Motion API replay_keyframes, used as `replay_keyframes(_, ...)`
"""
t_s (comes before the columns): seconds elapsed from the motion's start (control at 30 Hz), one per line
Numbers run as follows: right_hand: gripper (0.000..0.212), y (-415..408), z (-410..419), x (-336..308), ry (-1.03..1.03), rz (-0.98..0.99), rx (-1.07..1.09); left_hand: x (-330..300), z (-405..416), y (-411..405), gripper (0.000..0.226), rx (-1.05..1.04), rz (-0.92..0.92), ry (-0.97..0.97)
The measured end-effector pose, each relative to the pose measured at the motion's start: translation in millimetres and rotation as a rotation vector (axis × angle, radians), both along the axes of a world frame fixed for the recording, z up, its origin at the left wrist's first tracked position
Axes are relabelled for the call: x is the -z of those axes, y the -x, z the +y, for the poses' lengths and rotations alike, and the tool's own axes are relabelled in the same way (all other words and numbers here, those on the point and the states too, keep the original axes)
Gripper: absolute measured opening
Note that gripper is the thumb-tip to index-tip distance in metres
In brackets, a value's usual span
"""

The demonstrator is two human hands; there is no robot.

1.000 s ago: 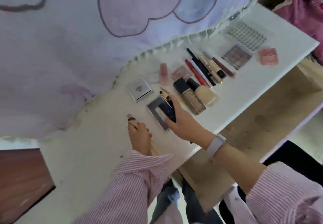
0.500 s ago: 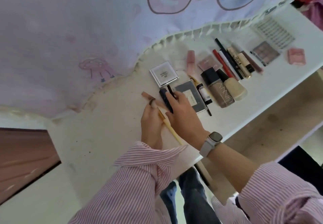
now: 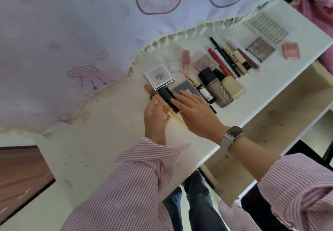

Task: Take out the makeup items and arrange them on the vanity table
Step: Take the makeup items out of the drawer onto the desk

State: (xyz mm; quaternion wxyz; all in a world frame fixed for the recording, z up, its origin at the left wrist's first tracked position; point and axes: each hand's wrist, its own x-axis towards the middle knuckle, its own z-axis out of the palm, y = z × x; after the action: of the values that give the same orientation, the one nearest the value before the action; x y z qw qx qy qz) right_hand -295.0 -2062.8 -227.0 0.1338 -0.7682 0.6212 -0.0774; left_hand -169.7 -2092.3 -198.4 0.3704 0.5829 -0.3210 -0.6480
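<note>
Hands meet at the vanity table's [image 3: 100,140] near edge: left hand [image 3: 155,118] flat, fingers straight beside a yellow brush [image 3: 175,118]; right hand [image 3: 196,111] flat too, fingertips pressing a dark tube [image 3: 166,96]. Beyond, silver compact [image 3: 159,76], foundation bottles [image 3: 219,88], pencils.

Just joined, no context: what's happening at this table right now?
A person is laying out makeup on a white vanity table. The right hand lies flat, fingers straight, across a grey palette and a dark tube. The left hand, also open, touches a yellow-handled brush. Foundation bottles, pencils and compacts already lie in a row beyond.
</note>
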Motion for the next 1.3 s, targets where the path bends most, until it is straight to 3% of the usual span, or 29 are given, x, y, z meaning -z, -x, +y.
replay_keyframes(0.17, 0.032, 19, 25, -5, 0.213, -0.254, 0.146, 8, 9, 10, 0.028, -0.003, -0.327, -0.014)
replay_keyframes(0.27, 0.028, 42, 56, -5, 0.265, -0.318, 0.261, 4, 31, 22, 0.034, 0.024, -0.460, 0.128)
replay_keyframes(0.47, 0.022, 114, 126, 12, 0.059, -0.224, 0.452, -6, 101, 83, 0.025, 0.347, -0.462, 0.415)
replay_keyframes(0.6, 0.031, 164, 145, 34, -0.220, -0.011, 0.434, 25, 150, 124, 0.026, 0.617, -0.497, 0.410)
replay_keyframes(0.7, 0.036, 190, 148, 51, -0.352, 0.107, 0.403, 59, 178, 148, 0.030, 0.655, -0.637, 0.357)
replay_keyframes(0.83, 0.036, 208, 139, 83, -0.366, 0.185, 0.399, 106, 180, 172, 0.041, 0.717, -0.822, 0.323)
replay_keyframes(0.97, 0.058, 215, 126, 114, -0.334, 0.100, 0.246, 142, 160, 183, 0.059, 0.939, -1.035, 0.534)
replay_keyframes(1.07, 0.058, 221, 127, 128, -0.343, 0.072, 0.164, 161, 146, 184, 0.059, 1.094, -1.223, 0.649)
replay_keyframes(1.2, 0.056, 224, 118, 134, -0.377, 0.124, 0.186, 168, 150, 181, 0.041, 1.074, -1.248, 0.756)
replay_keyframes(1.3, 0.067, 225, 107, 131, -0.385, 0.014, 0.309, 163, 153, 186, 0.037, 0.932, -1.192, 0.800)
